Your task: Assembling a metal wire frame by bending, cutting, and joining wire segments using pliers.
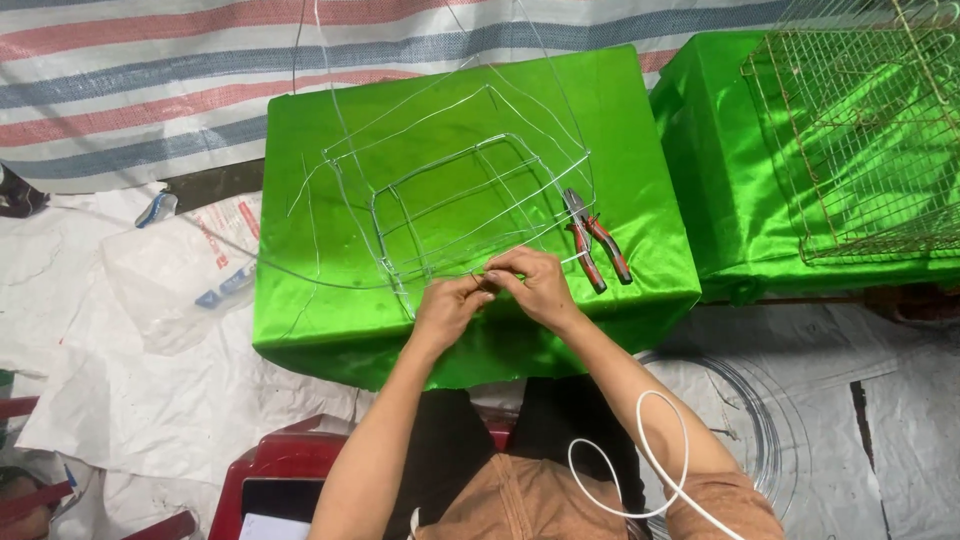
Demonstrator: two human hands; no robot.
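A thin wire frame (455,195) of nested square loops lies on a box draped in bright green cloth (330,300). My left hand (448,305) and my right hand (530,282) meet at the frame's near edge, both pinching the wire between fingertips. Pliers with red and black handles (595,240) lie on the cloth just right of my right hand, untouched.
A second green-draped box (720,200) at the right carries a finished wire cage (870,130). A coil of wire (760,430) lies on the white sheet at lower right. Clear plastic bags (175,280) sit at left. A red stool (270,470) is below me. Striped tarp behind.
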